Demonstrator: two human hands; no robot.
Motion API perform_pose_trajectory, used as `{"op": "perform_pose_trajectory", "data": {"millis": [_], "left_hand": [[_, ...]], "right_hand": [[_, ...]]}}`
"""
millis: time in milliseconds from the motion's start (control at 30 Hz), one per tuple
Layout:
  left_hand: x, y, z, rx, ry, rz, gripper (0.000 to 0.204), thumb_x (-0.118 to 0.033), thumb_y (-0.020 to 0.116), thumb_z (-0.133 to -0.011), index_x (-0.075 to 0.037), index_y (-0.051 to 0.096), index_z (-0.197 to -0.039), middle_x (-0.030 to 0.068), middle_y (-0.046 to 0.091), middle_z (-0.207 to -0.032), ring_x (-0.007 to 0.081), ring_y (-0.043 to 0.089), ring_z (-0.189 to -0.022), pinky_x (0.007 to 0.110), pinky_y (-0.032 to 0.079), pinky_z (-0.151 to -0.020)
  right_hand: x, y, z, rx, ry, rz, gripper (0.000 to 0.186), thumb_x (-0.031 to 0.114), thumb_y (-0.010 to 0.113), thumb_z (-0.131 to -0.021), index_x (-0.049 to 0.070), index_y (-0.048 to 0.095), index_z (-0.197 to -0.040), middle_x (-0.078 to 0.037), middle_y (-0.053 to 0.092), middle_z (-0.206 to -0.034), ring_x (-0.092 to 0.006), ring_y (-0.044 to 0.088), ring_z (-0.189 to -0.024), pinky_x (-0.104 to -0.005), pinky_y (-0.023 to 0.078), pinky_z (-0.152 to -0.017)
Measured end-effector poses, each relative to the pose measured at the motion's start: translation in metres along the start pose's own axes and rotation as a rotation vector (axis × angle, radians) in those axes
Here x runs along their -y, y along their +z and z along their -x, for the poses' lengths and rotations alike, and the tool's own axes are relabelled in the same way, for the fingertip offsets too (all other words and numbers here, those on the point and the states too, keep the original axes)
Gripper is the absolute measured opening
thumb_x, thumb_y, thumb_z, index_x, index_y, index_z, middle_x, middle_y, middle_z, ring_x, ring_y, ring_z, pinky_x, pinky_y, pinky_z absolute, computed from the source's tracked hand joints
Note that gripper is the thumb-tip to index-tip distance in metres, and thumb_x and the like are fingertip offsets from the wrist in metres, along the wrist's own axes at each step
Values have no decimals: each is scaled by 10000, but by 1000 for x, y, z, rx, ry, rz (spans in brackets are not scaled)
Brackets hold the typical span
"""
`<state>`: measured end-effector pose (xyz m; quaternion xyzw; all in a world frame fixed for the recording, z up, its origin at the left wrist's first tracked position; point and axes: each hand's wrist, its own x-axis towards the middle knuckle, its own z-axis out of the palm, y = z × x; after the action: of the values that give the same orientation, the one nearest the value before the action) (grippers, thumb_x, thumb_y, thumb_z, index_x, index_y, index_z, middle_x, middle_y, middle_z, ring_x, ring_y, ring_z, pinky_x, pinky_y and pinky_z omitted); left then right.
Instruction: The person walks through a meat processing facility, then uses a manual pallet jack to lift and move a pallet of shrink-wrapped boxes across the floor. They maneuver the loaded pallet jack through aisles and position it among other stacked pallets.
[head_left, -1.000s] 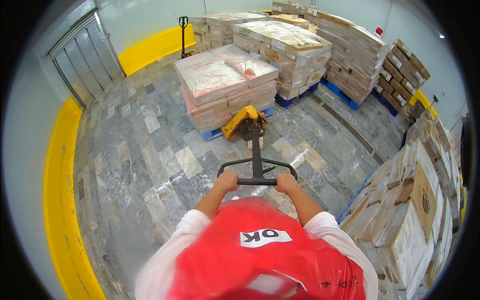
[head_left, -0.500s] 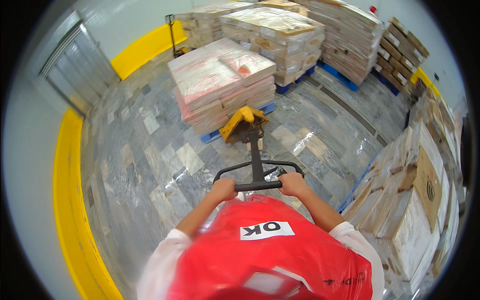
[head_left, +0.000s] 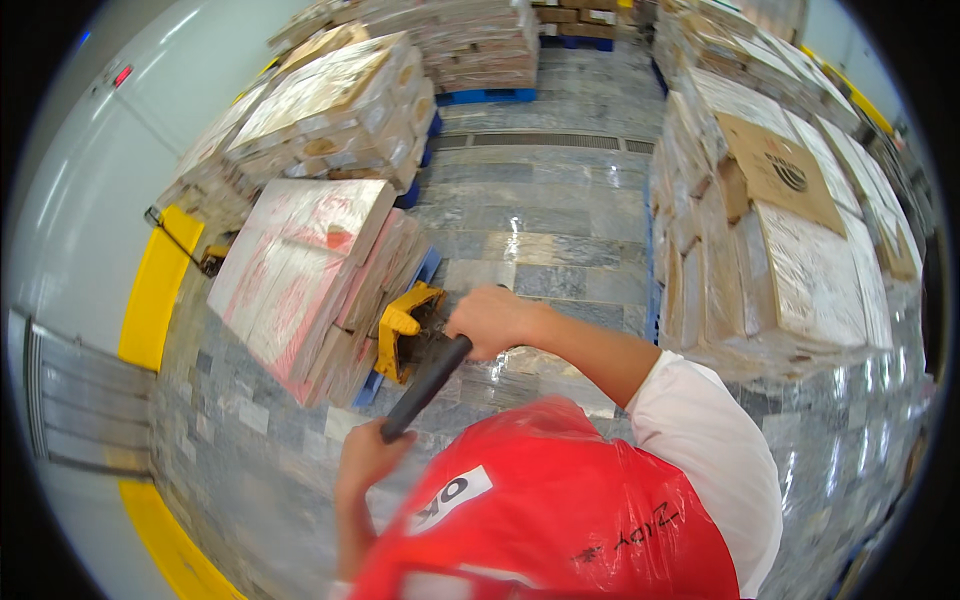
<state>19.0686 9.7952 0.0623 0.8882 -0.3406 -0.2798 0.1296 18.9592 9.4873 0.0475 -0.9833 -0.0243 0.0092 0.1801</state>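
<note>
Both hands [head_left: 492, 320] prob. gripping pallet-jack handle [head_left: 425, 385].

Matt black handle [head_left: 425, 385] on a glossy yellow-painted metal jack [head_left: 400, 330]; shiny plastic wrap over cardboard boxes [head_left: 780, 260]; polished stone floor [head_left: 560, 220].

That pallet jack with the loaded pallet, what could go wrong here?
The wrapped stack sits tilted in view on the jack; a sharp swing might shift its boxes. The aisle is narrow, so the load could clip the right-hand stack. The floor looks glossy, so feet might slip. Both hands, left hand and right hand, grip the handle.
</note>
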Motion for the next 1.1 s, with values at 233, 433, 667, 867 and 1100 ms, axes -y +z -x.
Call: {"op": "perform_pose_trajectory", "data": {"millis": [233,433,667,867,1100], "left_hand": [[29,-90,-13,36,193,188,267,-253,784,-895,-5,727,-973,65,655,-656,141,644,-595,338,499,-574],[82,-132,-8,60,488,181,179,-161,731,-942,6,686,-986,10,589,-633,91,530,-521,293,405,-486],[131,-194,26,124,760,117,166,-144,733,-934,4,672,-977,7,549,-634,84,482,-497,295,373,-461],[153,-213,94,243,835,76,168,-156,738,-934,-6,664,-952,4,553,-644,89,491,-506,303,374,-451],[170,-170,201,348,902,109,197,-159,766,-924,16,677,-935,29,628,-712,115,565,-646,304,461,-609]], "right_hand": [[22,-23,-45,-498,-35,184,207,308,787,-655,135,710,-737,-103,678,-686,-383,694,-718,-485,528,-632],[106,-47,-60,-328,284,281,244,264,794,-608,127,760,-808,-125,736,-769,-376,732,-769,-481,551,-659],[235,-85,-28,-304,495,333,208,276,760,-631,128,772,-777,-137,749,-778,-372,739,-782,-490,563,-688],[341,-76,7,-320,637,378,212,288,762,-645,129,776,-785,-117,752,-777,-368,741,-789,-488,562,-697],[445,-41,87,-237,711,370,203,252,777,-631,133,787,-795,-111,757,-787,-363,743,-795,-470,566,-696]]}}
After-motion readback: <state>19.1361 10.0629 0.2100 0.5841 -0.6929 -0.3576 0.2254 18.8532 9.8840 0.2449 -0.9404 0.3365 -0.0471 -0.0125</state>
